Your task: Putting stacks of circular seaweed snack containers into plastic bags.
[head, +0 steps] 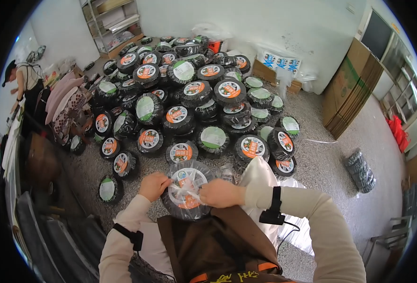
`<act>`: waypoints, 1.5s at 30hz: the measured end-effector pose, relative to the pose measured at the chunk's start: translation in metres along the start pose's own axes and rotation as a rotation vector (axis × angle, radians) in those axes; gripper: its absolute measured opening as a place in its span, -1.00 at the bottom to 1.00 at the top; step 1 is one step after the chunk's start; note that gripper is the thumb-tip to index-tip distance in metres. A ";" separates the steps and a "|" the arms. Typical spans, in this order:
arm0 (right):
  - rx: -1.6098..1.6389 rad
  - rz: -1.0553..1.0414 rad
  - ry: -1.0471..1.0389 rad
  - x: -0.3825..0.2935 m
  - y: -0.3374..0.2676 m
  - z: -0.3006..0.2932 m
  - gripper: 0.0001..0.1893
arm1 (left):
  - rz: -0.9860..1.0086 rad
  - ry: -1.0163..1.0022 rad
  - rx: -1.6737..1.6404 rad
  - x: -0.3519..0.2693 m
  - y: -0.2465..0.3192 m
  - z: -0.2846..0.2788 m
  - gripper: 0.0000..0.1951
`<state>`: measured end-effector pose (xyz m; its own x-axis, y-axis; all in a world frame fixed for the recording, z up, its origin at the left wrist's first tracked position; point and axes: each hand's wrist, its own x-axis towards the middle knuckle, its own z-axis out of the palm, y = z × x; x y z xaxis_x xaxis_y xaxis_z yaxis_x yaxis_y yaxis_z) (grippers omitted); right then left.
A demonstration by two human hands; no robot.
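A round black pack (194, 213) in clear plastic film rests at the front of my lap, its flat labelled face turned up. My left hand (154, 186) pinches the clear plastic film (185, 191) at the left of that face. On the right side, the fingers of my right hand (223, 193) hold the same film, which is drawn into a twisted bunch between both hands. Under it shows a round orange and white label (189, 203) with writing. My right hand hides part of the pack's right edge.
A large heap of similar wrapped packs (178, 118) covers the floor ahead. Flattened cardboard boxes (350, 88) lean at the right, near a dark wrapped bundle (359, 171). A person (26, 81) bends over at far left, by a cloth-covered chair (65, 106). A metal shelf (113, 26) stands behind.
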<state>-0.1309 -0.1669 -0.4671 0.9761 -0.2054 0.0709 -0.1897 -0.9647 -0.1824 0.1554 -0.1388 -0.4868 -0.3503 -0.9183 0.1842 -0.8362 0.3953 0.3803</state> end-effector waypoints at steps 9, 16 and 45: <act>1.107 0.181 0.282 0.061 -0.028 -0.008 -0.62 | 0.000 0.194 0.068 0.011 -0.003 0.031 -0.68; 1.170 0.466 0.364 0.030 -0.032 0.030 -0.66 | 0.037 0.172 0.200 0.003 0.001 0.036 -0.72; 0.171 0.296 0.764 0.053 -0.005 -0.006 -0.84 | -0.419 -0.101 -1.119 0.015 0.041 0.007 -0.72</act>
<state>-0.0789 -0.1735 -0.4565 0.5367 -0.5607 0.6306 -0.3482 -0.8279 -0.4398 0.1126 -0.1362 -0.4746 -0.2124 -0.9575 -0.1949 -0.0798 -0.1818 0.9801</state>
